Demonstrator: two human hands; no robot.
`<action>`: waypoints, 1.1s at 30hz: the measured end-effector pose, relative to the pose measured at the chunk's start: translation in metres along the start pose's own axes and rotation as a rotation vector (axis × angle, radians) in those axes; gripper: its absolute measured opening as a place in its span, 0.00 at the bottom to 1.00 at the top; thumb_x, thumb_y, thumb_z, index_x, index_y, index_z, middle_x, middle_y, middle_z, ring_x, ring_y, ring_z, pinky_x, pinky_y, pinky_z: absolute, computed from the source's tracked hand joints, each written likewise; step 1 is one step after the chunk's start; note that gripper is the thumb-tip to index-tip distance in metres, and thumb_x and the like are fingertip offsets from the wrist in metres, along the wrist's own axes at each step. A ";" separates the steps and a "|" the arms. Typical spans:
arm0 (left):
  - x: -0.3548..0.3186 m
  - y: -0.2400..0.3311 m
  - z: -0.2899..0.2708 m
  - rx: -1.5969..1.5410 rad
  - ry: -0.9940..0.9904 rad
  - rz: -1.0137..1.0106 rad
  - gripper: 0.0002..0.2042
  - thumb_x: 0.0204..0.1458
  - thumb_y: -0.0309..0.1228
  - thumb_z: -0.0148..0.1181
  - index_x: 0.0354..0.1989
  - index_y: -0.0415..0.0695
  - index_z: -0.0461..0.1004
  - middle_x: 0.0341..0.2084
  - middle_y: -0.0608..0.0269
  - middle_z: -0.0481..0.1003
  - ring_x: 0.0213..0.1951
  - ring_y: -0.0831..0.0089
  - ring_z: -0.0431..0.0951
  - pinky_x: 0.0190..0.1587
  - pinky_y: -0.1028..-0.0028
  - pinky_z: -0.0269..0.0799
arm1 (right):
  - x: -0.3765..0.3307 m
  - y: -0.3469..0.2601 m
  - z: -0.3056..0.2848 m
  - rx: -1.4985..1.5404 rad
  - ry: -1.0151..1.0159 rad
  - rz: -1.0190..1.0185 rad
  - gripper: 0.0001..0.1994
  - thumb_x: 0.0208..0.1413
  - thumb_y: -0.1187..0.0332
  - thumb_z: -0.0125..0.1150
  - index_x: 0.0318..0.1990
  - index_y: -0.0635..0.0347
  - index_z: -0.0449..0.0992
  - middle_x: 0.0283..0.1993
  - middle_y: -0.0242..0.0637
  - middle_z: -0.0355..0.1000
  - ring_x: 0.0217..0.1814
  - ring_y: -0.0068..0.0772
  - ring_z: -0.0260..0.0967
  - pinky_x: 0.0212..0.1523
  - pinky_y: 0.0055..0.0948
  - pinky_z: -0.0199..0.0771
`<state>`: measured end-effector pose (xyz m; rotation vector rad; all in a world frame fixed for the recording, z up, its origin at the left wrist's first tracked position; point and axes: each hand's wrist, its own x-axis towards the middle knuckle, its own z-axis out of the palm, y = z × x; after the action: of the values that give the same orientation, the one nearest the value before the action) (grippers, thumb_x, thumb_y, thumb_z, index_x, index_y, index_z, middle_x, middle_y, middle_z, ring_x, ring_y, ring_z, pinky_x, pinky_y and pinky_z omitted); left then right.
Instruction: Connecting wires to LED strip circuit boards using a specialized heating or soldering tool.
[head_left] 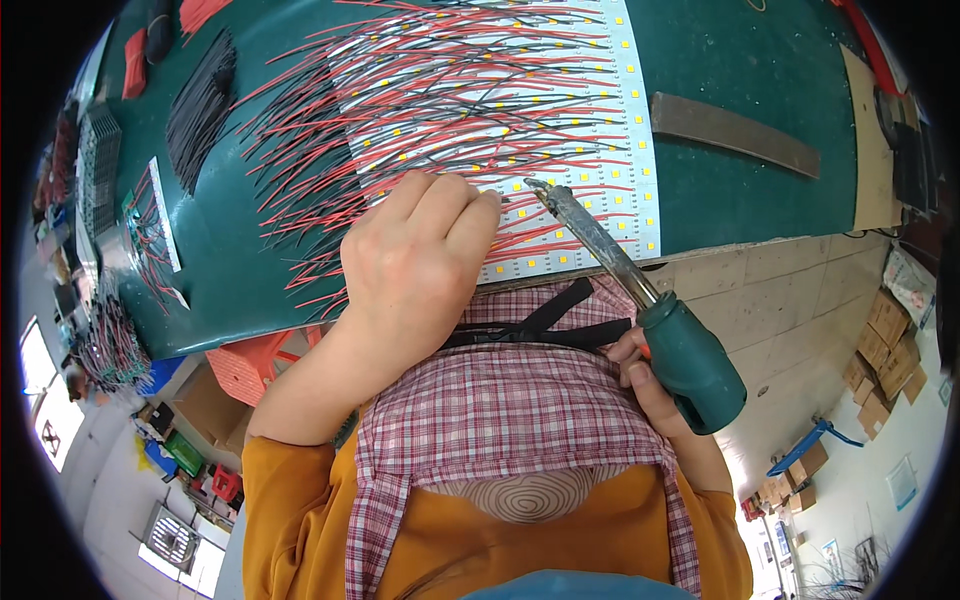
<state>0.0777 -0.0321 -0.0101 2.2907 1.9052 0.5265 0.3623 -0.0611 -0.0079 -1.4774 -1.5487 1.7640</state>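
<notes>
**Soldering iron over the LED strip panel, wires everywhere**

Packaging first: at the right edge of the frame there's a stack of brown cardboard boxes on the pale tiled floor, with a few more lower down next to a blue frame. Lower left has small coloured crates, green and red, too small to read anything off.

The main thing is the white LED strip panel, upper centre, lying flat on a dark green table. It's dotted with little yellow squares in rows, and thin red and black wires fan out across it and off its left side.

The left hand sits in the middle of the frame, fingers curled down onto the panel's near edge, pressing on the wires; can't tell if anything's pinched. The right hand is wrapped tight around the chunky green handle of a soldering iron, whose grey metal tip is right at the panel, just beside the left fingertips.

A dull metal bar lies upper right. A loose bundle of black wires sits upper left.
</notes>
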 end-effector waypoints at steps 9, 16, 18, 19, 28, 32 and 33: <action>0.006 0.000 0.009 -0.090 0.115 0.073 0.12 0.37 0.23 0.62 0.35 0.43 0.80 0.27 0.67 0.74 0.30 0.69 0.76 0.28 0.73 0.71 | -0.005 0.006 -0.007 -0.058 0.020 0.012 0.11 0.50 0.73 0.67 0.43 0.57 0.80 0.34 0.34 0.80 0.36 0.33 0.80 0.38 0.30 0.80; 0.008 0.005 0.007 -0.088 0.059 0.012 0.14 0.38 0.17 0.66 0.36 0.43 0.81 0.28 0.66 0.76 0.31 0.68 0.76 0.31 0.71 0.73 | -0.009 0.021 -0.016 -0.433 -0.201 -0.134 0.15 0.62 0.68 0.62 0.53 0.61 0.70 0.43 0.39 0.74 0.36 0.24 0.70 0.45 0.30 0.75; 0.008 0.006 0.007 -0.070 0.037 0.010 0.14 0.39 0.17 0.66 0.36 0.43 0.81 0.28 0.66 0.77 0.31 0.68 0.76 0.31 0.71 0.73 | -0.009 0.019 -0.015 -0.449 -0.209 -0.095 0.14 0.62 0.68 0.62 0.52 0.62 0.70 0.43 0.40 0.74 0.37 0.26 0.71 0.46 0.31 0.75; 0.008 0.006 0.007 -0.071 0.037 0.010 0.14 0.39 0.17 0.66 0.36 0.43 0.81 0.28 0.66 0.77 0.31 0.68 0.76 0.31 0.71 0.73 | -0.007 0.016 -0.013 -0.428 -0.187 -0.102 0.13 0.61 0.69 0.61 0.51 0.63 0.71 0.42 0.40 0.74 0.38 0.27 0.72 0.47 0.31 0.75; 0.008 0.005 0.009 -0.039 0.036 0.024 0.13 0.39 0.18 0.65 0.36 0.43 0.81 0.28 0.67 0.76 0.31 0.68 0.76 0.31 0.71 0.73 | 0.002 -0.004 -0.015 -0.478 -0.194 -0.064 0.11 0.62 0.67 0.61 0.47 0.64 0.74 0.39 0.35 0.74 0.34 0.26 0.71 0.40 0.27 0.74; 0.007 0.001 0.014 0.010 0.093 0.102 0.11 0.38 0.25 0.62 0.34 0.45 0.79 0.28 0.68 0.71 0.31 0.71 0.74 0.26 0.74 0.71 | -0.007 0.001 -0.010 -0.228 -0.010 0.019 0.12 0.48 0.73 0.68 0.42 0.58 0.79 0.33 0.33 0.79 0.34 0.32 0.80 0.36 0.29 0.80; 0.006 0.001 0.014 0.010 0.095 0.104 0.11 0.38 0.26 0.62 0.34 0.45 0.79 0.27 0.68 0.71 0.31 0.71 0.74 0.25 0.74 0.71 | -0.007 0.000 -0.008 -0.227 -0.010 0.018 0.12 0.48 0.73 0.68 0.42 0.58 0.79 0.33 0.33 0.79 0.34 0.32 0.80 0.36 0.29 0.80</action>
<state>0.0844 -0.0245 -0.0217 2.4229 1.8408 0.6506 0.3719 -0.0625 -0.0034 -1.5919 -1.7956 1.6515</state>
